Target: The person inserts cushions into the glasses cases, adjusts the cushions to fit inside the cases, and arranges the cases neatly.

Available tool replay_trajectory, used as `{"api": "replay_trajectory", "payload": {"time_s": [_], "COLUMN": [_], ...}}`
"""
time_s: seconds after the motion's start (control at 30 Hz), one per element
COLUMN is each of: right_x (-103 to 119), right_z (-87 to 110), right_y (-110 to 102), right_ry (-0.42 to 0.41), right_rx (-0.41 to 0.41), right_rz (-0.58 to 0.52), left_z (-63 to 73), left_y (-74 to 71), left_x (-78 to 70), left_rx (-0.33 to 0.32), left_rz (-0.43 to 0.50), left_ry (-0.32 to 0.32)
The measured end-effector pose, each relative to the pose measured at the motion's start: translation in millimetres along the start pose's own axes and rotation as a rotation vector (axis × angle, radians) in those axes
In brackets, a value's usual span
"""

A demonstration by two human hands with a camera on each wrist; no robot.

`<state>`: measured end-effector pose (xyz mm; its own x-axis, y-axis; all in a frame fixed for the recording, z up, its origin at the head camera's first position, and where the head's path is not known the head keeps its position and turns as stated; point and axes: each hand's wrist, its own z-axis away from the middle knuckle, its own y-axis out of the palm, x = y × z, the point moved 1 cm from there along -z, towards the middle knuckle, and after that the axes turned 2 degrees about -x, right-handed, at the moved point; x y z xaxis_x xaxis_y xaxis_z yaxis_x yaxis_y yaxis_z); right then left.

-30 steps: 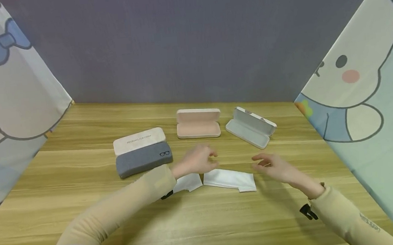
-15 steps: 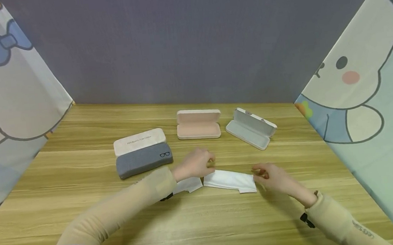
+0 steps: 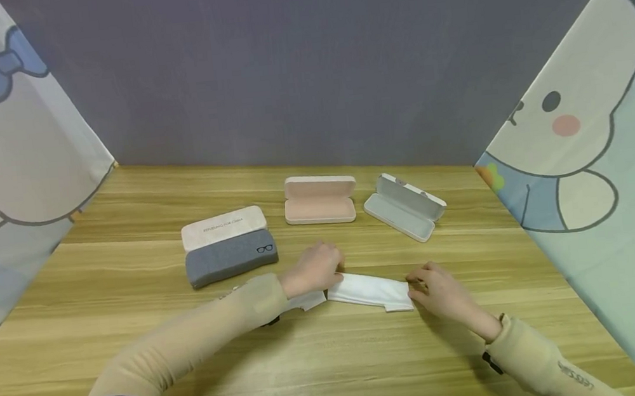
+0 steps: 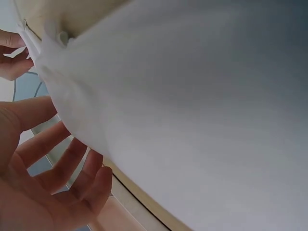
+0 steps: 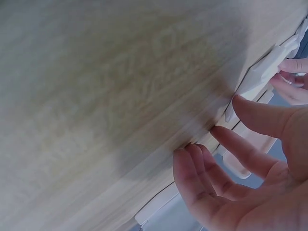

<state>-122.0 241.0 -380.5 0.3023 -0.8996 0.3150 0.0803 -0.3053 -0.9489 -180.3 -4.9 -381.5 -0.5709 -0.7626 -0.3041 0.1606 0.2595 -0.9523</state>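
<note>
A folded white cloth [image 3: 369, 288] lies on the table between the two hands. My left hand [image 3: 313, 270] is at its left end, fingertips right at the upper corner. At the cloth's right end is my right hand [image 3: 441, 288]; in the right wrist view, its thumb [image 5: 255, 115] is at the cloth's end, while the bent fingers [image 5: 192, 168] reach the tabletop, apart from the thumb. A second white cloth [image 3: 307, 300] lies to the left, partly hidden under my left forearm. White cloth fills much of the left wrist view beside the loosely bent left hand [image 4: 43, 192].
Beyond the hands stand two open glasses cases, one pink-lined [image 3: 320, 210] and one grey-lined [image 3: 399, 215]. At the left, a closed pale case [image 3: 222, 226] lies against a closed grey-blue case [image 3: 231, 258]. A dark panel [image 3: 282, 67] rises behind the wooden table [image 3: 339, 368].
Both hands have come down to the white cloth's ends. The left hand has lowered toward its upper left corner; the right has moved slightly down to the right edge.
</note>
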Motion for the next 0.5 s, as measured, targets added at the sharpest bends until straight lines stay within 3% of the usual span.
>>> {"api": "replay_trajectory", "payload": {"time_s": [0.27,0.5], "right_x": [3.7,0.6], "right_z": [-3.1,-8.5], "right_y": [-1.8,-3.1], "right_ry": [0.019,0.04], "right_rx": [0.015,0.076], "right_rz": [-0.027,-0.121], "left_z": [0.2,-5.4], "left_y": [0.5,-0.4], "left_x": [0.4,3.9], "left_rx": [-0.003,0.038], "left_rz": [0.073,0.184], "left_ry": [-0.024,-0.115]}}
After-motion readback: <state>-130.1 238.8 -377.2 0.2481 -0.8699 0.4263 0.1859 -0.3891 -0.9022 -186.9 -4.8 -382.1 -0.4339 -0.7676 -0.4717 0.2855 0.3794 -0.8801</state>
